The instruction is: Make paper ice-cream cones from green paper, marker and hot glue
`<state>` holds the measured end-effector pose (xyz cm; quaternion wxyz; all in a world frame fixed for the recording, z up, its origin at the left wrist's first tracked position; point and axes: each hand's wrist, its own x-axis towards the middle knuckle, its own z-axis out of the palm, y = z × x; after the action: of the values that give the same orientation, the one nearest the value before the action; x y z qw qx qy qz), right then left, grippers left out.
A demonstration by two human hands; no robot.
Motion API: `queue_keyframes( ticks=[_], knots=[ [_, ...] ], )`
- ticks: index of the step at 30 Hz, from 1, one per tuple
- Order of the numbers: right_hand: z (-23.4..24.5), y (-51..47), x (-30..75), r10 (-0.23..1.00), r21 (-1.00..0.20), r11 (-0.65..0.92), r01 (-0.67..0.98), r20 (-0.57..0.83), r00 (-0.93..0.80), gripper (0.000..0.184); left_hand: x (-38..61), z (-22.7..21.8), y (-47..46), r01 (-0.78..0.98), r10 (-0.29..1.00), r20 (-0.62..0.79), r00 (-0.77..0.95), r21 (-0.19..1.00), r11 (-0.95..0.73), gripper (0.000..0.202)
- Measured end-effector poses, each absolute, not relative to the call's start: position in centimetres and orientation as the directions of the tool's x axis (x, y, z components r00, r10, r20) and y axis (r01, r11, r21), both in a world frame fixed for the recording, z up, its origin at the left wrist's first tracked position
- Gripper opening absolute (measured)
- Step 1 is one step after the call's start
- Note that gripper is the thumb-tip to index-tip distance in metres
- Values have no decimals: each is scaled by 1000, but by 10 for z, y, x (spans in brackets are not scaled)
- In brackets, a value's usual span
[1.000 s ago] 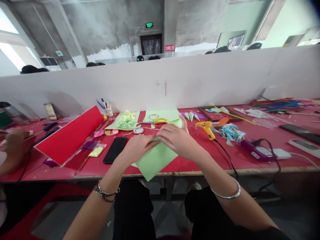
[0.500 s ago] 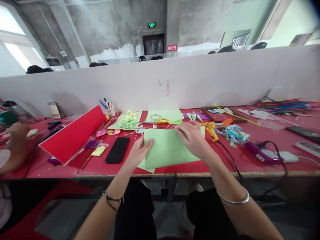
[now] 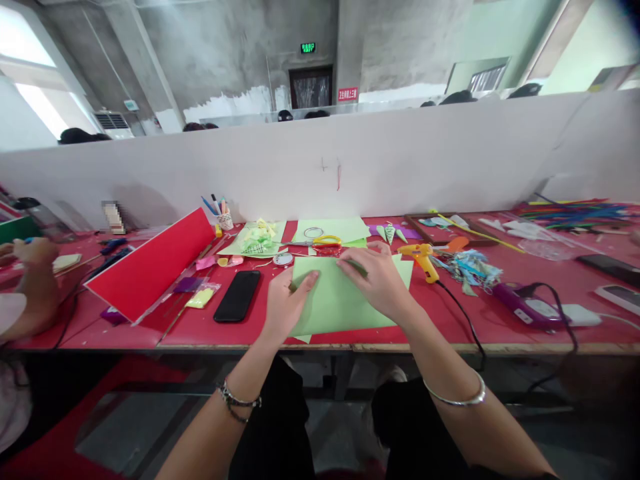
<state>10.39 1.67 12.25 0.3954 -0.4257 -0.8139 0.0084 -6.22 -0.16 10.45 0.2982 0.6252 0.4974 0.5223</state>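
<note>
A sheet of light green paper (image 3: pixel 345 307) is in front of me near the table's front edge. My left hand (image 3: pixel 286 301) grips its left edge, thumb on top and the other fingers hidden behind. With thumb and fingers close together, my right hand (image 3: pixel 383 280) pinches the sheet near its upper edge. More green paper shows from beneath, at the lower left and the right. Beyond the sheet lie yellow-handled scissors (image 3: pixel 327 241) on another green sheet (image 3: pixel 350 228). A yellow hot glue gun (image 3: pixel 423 260) rests to the right of my right hand.
On the left are a black phone (image 3: pixel 237 297), a leaning red board (image 3: pixel 155 267) and a pen cup (image 3: pixel 225 219). A purple power strip (image 3: pixel 525 310) with cables lies right. A white partition (image 3: pixel 280 173) rises behind. A co-worker's arm (image 3: pixel 37 287) is at far left.
My right hand has moved left along the paper's upper edge. My left hand has come slightly right and further over the sheet. The view has shifted a little.
</note>
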Motion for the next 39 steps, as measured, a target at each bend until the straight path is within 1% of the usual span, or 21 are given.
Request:
queue_keyframes(
  ticks=[4,10,17,21,24,30,35,39],
  knots=[
    [123,17,104,681,-349,647,678,665,-307,21,-61,105,-4,310,939,342,-24,896,-318,35],
    [122,17,105,638,-340,665,666,722,-268,19,-62,104,-3,404,952,305,-25,874,-270,38],
    [122,19,106,594,-319,696,643,759,-267,18,-64,106,-4,381,932,361,14,860,-339,33],
    [121,19,110,583,-302,687,661,772,-254,18,-67,107,-4,368,917,399,16,850,-376,32],
    [121,20,113,592,-286,678,678,759,-271,19,-68,106,-3,376,915,404,-8,849,-371,33],
    [119,25,114,620,-277,669,690,721,-311,23,-68,101,2,385,932,357,-66,871,-306,37],
    [114,30,114,651,-271,642,718,688,-322,26,-68,96,7,446,932,345,-109,855,-265,42],
    [114,32,113,671,-261,619,740,666,-326,28,-69,87,13,456,928,352,-122,850,-262,43]
  ],
)
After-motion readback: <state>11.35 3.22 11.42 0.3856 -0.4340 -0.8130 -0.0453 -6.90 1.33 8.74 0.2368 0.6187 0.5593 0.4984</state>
